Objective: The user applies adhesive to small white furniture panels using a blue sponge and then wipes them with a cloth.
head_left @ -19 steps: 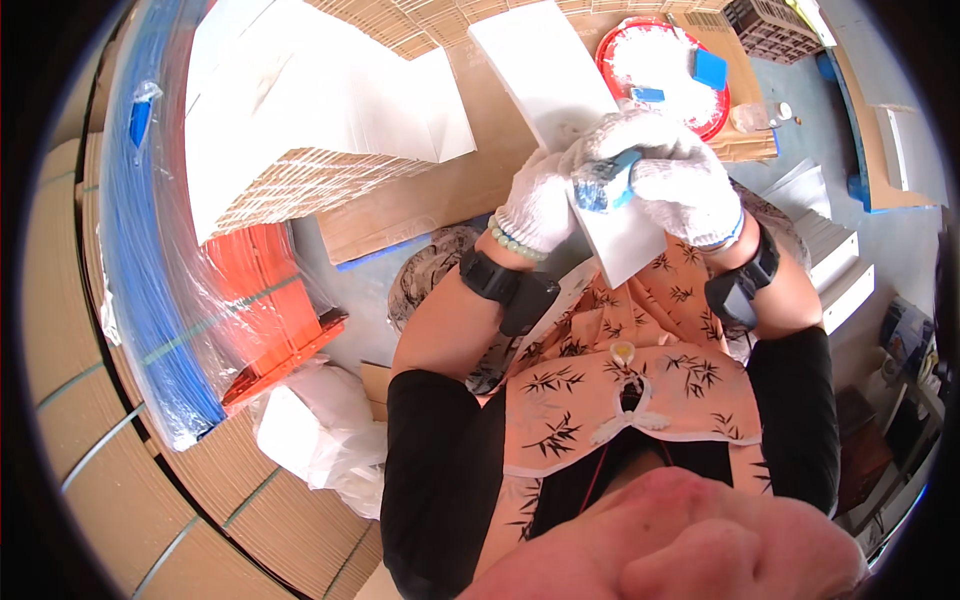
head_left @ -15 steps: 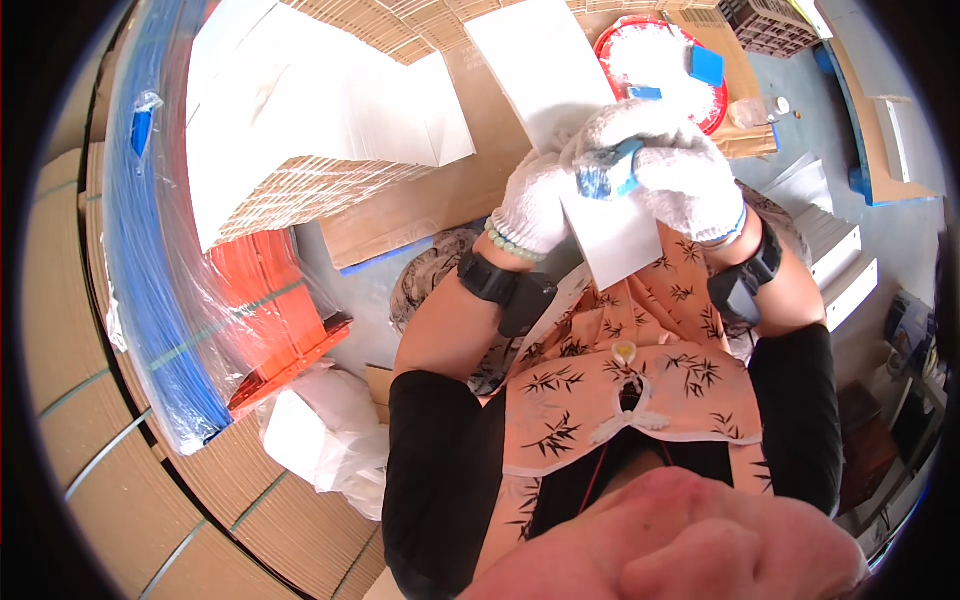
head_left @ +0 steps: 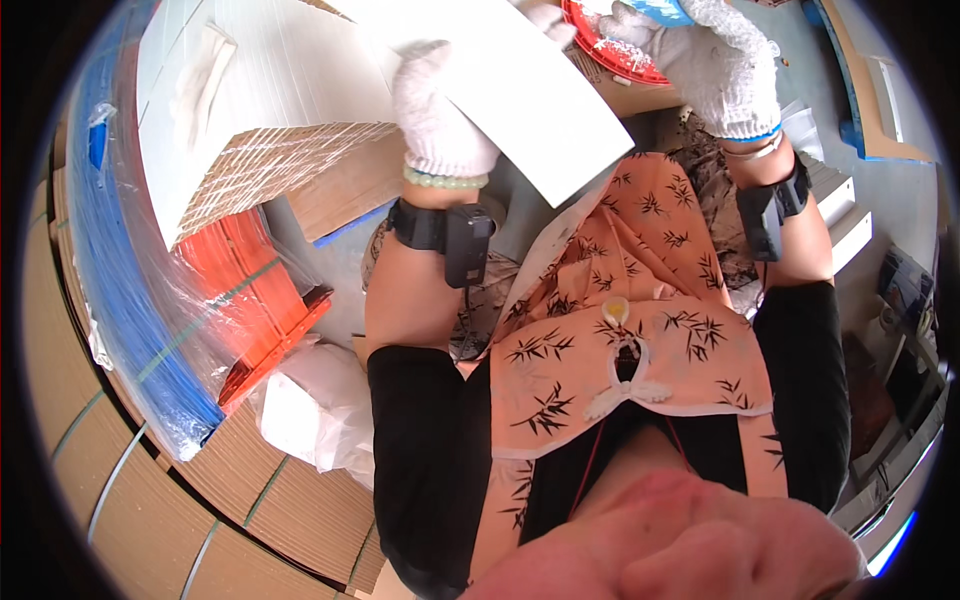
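Both my hands wear white knitted gloves. My left hand [head_left: 440, 115] is closed on a long flat white board [head_left: 545, 95], which slants across the front of my apron; part of the fingers is behind it. My right hand [head_left: 715, 75] has its fingers bent around a light-blue piece [head_left: 655, 10] at the top edge of the view; its kind cannot be made out. Beneath that hand is a round red tray [head_left: 612, 55] with white bits in it, partly covered by the hand and cut off by the view's edge.
Stacked white boards [head_left: 270, 70] stand at the left, beside plastic-wrapped blue sheets [head_left: 150, 330] and orange-red panels [head_left: 235, 290]. A white plastic bag [head_left: 320, 405] lies below them. Strapped cardboard stacks [head_left: 130, 490] line the left. White pieces [head_left: 840, 215] are piled at the right.
My hands have drawn apart: the left moved left with the white board, the right moved up and right to the red tray with the blue piece. The board has shifted and tilted differently.
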